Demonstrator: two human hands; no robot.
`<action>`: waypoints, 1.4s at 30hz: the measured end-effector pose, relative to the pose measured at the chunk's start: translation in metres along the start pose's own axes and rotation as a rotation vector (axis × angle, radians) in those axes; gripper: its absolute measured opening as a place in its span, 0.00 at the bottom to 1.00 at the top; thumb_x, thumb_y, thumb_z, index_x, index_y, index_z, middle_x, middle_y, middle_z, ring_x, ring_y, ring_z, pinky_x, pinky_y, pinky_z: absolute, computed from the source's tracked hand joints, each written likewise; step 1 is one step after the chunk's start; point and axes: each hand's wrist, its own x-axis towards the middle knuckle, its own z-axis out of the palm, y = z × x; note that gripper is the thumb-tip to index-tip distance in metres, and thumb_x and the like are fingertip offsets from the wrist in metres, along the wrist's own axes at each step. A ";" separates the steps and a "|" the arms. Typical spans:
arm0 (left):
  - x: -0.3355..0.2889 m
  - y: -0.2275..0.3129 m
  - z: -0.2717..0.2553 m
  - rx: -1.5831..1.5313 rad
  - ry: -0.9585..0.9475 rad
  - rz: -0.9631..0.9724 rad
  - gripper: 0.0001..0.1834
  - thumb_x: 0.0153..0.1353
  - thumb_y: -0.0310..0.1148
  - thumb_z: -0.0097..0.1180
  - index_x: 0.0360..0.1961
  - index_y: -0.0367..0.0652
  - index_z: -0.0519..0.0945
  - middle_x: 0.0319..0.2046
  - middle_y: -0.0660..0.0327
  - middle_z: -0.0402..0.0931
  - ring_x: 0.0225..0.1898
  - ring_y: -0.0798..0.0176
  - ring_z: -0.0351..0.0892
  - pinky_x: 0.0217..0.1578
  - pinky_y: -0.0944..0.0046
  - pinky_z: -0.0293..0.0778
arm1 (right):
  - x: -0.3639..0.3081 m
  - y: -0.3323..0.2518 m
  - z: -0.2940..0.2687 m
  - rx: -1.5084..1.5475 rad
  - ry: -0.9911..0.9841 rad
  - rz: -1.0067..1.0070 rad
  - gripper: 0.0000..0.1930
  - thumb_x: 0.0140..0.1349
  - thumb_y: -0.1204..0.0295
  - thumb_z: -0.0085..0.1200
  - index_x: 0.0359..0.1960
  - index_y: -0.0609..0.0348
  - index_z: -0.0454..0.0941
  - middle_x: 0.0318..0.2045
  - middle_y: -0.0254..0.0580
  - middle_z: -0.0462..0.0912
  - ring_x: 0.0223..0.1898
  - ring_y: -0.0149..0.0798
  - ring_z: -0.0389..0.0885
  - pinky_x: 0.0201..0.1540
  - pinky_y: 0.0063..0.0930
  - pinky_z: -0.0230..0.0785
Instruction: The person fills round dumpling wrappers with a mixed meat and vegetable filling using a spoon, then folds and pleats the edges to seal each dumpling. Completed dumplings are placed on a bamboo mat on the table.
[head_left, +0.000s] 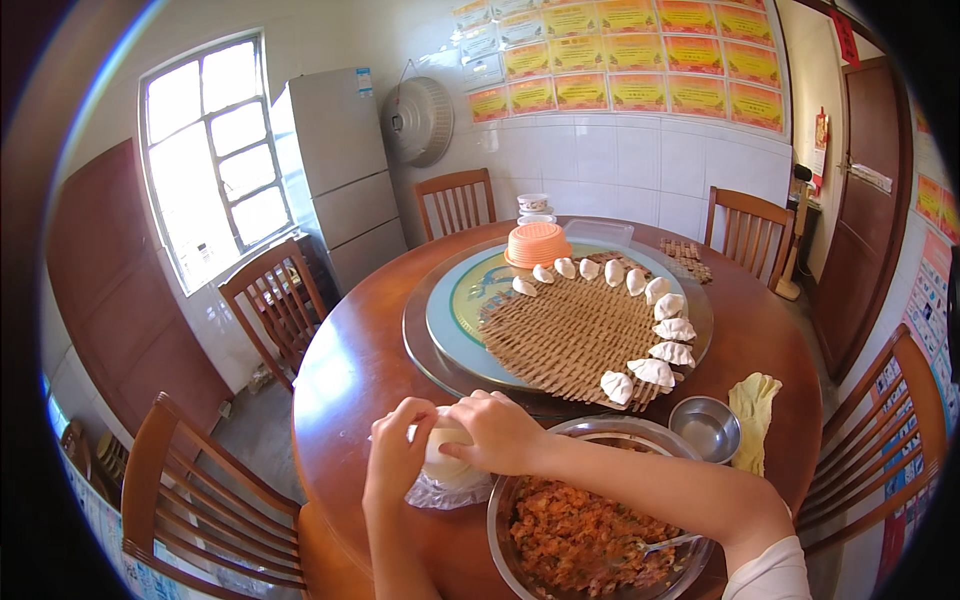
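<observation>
A pale stack of round dumpling wrappers [446, 452] sits on a clear plastic bag [448, 494] at the table's near edge. My left hand [402, 445] bends its fingers over the stack's left side. From the right, my right hand [498, 432] reaches across and closes its fingers and thumb on the stack's upper right side. The fingers hide part of the wrappers, so I cannot tell whether one is lifted apart. Under my right forearm stands a large metal bowl [497, 530] of orange-brown minced filling [575, 535], with a metal spoon [672, 542] stuck in it.
A round woven mat [570, 335] on the turntable [440, 322] carries several white dumplings [652, 372] along its far and right edges. Behind it is an upturned orange basket [537, 243]. A small metal bowl [706, 430] and yellow cloth [754, 420] lie right. Wooden chairs [215, 500] surround the table.
</observation>
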 end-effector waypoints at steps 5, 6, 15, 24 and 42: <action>0.002 0.000 0.015 0.012 0.378 0.034 0.04 0.56 0.23 0.53 0.33 0.34 0.75 0.28 0.56 0.78 0.31 0.63 0.78 0.34 0.68 0.72 | 0.017 0.014 -0.005 0.350 -0.020 0.477 0.11 0.57 0.69 0.53 0.35 0.66 0.79 0.28 0.48 0.82 0.29 0.39 0.79 0.36 0.30 0.70; 0.002 -0.001 0.014 -0.003 0.481 0.040 0.05 0.57 0.23 0.52 0.34 0.34 0.76 0.28 0.57 0.78 0.32 0.64 0.78 0.35 0.68 0.72 | 0.022 0.017 -0.010 0.447 0.027 0.522 0.11 0.58 0.70 0.52 0.34 0.66 0.79 0.29 0.44 0.82 0.30 0.34 0.79 0.36 0.27 0.69; -0.012 0.052 0.028 -0.918 0.372 -0.433 0.08 0.58 0.26 0.48 0.38 0.37 0.74 0.35 0.59 0.74 0.37 0.68 0.74 0.37 0.69 0.68 | 0.011 0.011 -0.097 1.018 0.072 0.568 0.12 0.63 0.67 0.49 0.41 0.64 0.75 0.33 0.39 0.80 0.32 0.26 0.77 0.35 0.22 0.71; -0.040 0.137 0.072 -1.929 -0.171 -0.895 0.21 0.67 0.43 0.32 0.50 0.39 0.67 0.48 0.56 0.68 0.53 0.57 0.65 0.55 0.57 0.61 | -0.050 -0.056 -0.158 -0.070 -0.166 0.155 0.15 0.58 0.63 0.54 0.36 0.64 0.77 0.28 0.41 0.80 0.32 0.38 0.80 0.37 0.31 0.71; -0.044 0.095 0.073 -1.847 0.001 -0.958 0.22 0.67 0.34 0.32 0.50 0.24 0.65 0.52 0.39 0.66 0.56 0.40 0.64 0.57 0.49 0.65 | -0.264 -0.078 -0.169 0.699 0.323 1.013 0.23 0.58 0.66 0.58 0.51 0.67 0.67 0.24 0.41 0.79 0.22 0.25 0.76 0.23 0.14 0.66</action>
